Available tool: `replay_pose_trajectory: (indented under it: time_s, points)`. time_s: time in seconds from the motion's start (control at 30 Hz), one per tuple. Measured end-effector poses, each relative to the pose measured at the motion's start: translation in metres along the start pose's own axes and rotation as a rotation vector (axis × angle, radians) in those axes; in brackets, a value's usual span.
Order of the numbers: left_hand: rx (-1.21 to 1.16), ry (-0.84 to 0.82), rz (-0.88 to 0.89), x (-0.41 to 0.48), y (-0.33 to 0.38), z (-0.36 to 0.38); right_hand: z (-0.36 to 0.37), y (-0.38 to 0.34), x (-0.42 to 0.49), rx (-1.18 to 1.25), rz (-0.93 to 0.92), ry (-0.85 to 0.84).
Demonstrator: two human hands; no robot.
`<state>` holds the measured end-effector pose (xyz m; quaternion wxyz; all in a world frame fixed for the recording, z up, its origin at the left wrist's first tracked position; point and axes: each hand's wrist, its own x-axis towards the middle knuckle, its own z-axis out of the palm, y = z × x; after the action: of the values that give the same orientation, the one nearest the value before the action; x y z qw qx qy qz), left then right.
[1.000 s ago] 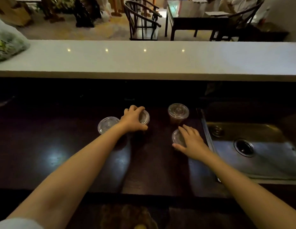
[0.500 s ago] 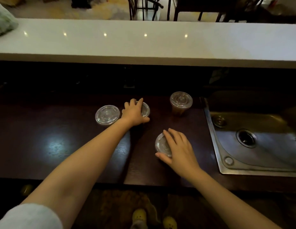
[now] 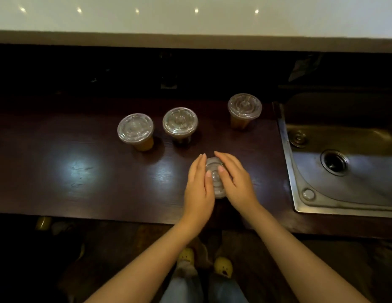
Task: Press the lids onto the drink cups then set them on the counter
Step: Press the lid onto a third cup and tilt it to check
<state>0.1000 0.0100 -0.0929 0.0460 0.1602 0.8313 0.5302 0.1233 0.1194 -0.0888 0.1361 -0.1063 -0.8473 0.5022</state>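
Note:
Several clear plastic cups of brown drink stand on the dark wooden worktop, each with a clear lid on top. The nearest cup is between my two hands. My left hand lies along its left side and my right hand along its right side. The fingers of both hands are straight and both thumbs rest on the lid. Farther back stand a left cup, a middle cup and a right cup, untouched. The raised white counter runs across the top.
A steel sink with a drain is set into the worktop at the right, close to my right hand. A dark recess lies between the worktop and the white counter. My feet in yellow shoes show below the worktop's front edge.
My left hand has left the middle cup and come to the near cup. My right hand has stayed on that cup, now closer to the front edge. The view has tilted down.

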Motion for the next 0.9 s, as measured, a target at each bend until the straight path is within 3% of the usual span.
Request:
replay_pose_trajectory:
  time_s: [0.27,0.47,0.53,0.6,0.77,0.9]
  points:
    - [-0.038,0.036,0.022,0.002,-0.005,0.004,0.005,0.012,0.002,0.046,-0.057,0.071]
    - [-0.128,-0.209,-0.072,0.038,-0.007,-0.018,0.013,-0.014,-0.024,-0.026,0.146,0.059]
    - [-0.026,-0.302,-0.066,0.056,-0.006,-0.025,0.016,-0.022,-0.046,-0.101,0.19,0.036]
    - [0.136,-0.294,-0.006,0.067,-0.003,-0.03,0.014,-0.027,-0.063,-0.158,0.216,0.032]
    - [0.248,-0.013,0.078,0.043,0.01,-0.028,-0.009,-0.026,-0.03,-0.063,0.288,0.081]
    - [0.434,-0.145,0.139,0.016,0.007,-0.007,-0.008,-0.012,0.009,0.05,0.248,-0.112]
